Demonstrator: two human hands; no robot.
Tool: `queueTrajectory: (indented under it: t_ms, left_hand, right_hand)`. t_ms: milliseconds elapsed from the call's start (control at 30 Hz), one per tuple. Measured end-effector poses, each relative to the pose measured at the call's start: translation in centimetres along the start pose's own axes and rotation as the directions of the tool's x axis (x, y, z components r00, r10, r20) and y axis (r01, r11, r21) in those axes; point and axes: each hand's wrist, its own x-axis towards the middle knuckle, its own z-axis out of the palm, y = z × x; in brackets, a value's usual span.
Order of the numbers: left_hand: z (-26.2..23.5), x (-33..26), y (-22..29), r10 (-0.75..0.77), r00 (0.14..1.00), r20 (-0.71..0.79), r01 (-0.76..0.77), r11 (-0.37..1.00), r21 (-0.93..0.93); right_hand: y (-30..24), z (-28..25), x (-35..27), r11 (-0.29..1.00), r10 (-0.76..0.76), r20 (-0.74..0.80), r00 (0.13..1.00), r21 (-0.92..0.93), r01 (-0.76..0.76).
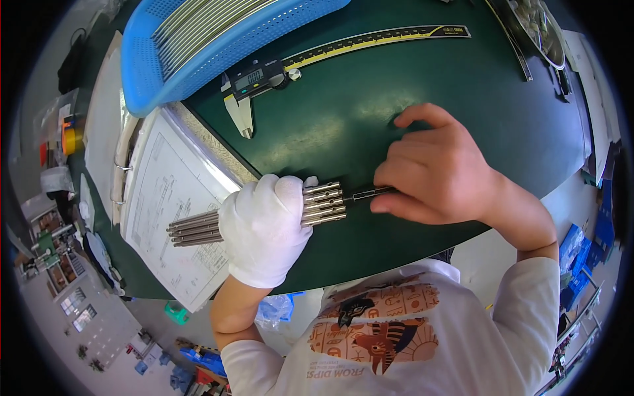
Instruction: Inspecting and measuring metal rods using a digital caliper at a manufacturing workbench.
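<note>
My left hand [265,228], in a white glove, is closed around a bundle of several slim metal rods [323,203]. Their thicker, shiny ends, with small holes in the sides, stick out to the right. The thinner dull ends [193,229] reach out left over a drawing sheet. Bare, my right hand [439,175] pinches a thin dark tool [370,193] between thumb and fingers, its index finger crooked away from the others. The tool's tip is at the rods' right ends; whether it sits inside one is too small to tell.
Above my hands a digital caliper [267,76] lies on the green table [356,264]. A blue plastic basket [142,72] with long metal rods stands at the far left. An open binder of drawings [165,171] lies left. A metal bowl [558,49] and strip [512,46] are far right.
</note>
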Motion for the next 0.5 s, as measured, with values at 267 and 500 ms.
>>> queueTrajectory:
  t_ms: [267, 500]
  left_hand:
    - [0.01, -0.02, 0.07, 0.0, 1.0, -0.003, 0.0, 1.0, 0.013]
    - [0.11, 0.0, 0.01, 0.014, 1.0, -0.014, -0.014, 1.0, -0.001]
  right_hand:
    - [0.54, -0.91, -0.16, 0.999, -0.042, 0.017, 0.999, -0.031, 0.042]
    - [0.45, -1.06, -0.01, 0.999, 0.037, 0.012, 0.999, 0.036, -0.037]
